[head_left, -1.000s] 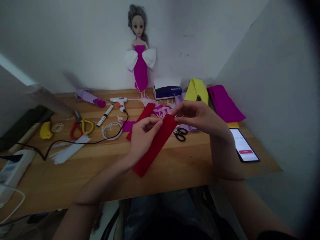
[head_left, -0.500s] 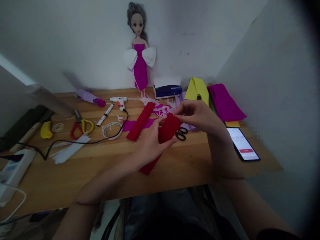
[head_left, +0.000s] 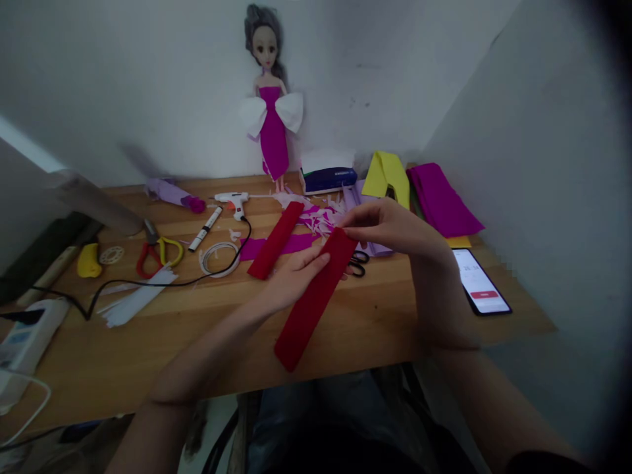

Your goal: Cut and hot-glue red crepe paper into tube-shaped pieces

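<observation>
Fingers of both hands gripping one red strip above the table, left hand with thumb across its face, right hand bent inward, pinching its top end, second red strip lying beyond, held strip's lower end nearer the table's front edge than half a second ago.

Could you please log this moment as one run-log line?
left hand: gripping red strip | right hand: pinching its far end | nearby: second red strip, black-handled scissors

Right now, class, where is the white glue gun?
In the head view, the white glue gun lies toward the back of the table, left of centre, between the marker and the doll.
</observation>
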Action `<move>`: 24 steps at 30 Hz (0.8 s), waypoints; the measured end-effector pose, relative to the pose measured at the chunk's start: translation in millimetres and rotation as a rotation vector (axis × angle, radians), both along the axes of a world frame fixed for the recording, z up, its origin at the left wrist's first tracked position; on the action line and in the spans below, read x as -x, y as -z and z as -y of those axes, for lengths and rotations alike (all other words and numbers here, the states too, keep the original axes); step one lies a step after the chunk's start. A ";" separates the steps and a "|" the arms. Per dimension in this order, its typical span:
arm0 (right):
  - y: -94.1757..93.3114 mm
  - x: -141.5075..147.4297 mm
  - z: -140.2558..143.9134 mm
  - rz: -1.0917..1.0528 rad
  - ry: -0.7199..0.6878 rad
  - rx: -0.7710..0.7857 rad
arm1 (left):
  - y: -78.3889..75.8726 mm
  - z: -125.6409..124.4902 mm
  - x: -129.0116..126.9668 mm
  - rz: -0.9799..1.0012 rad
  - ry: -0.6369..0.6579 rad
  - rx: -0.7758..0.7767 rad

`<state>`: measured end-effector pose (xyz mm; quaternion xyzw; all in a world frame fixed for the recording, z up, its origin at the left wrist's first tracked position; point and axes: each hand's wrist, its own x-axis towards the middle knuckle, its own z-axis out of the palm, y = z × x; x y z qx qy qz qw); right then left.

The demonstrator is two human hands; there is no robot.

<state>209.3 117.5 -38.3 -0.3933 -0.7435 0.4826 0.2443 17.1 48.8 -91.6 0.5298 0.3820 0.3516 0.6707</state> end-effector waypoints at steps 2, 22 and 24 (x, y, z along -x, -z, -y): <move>-0.2 -2.5 -4.1 0.023 -0.040 0.015 | 0.6 -1.8 0.9 0.012 0.027 0.012; 0.2 -2.8 -6.0 0.183 -0.078 -0.032 | 7.4 0.5 -7.0 -0.158 -0.159 -0.164; -0.5 -4.7 -7.0 0.184 -0.095 -0.033 | 7.2 -0.3 -6.7 -0.108 -0.181 -0.125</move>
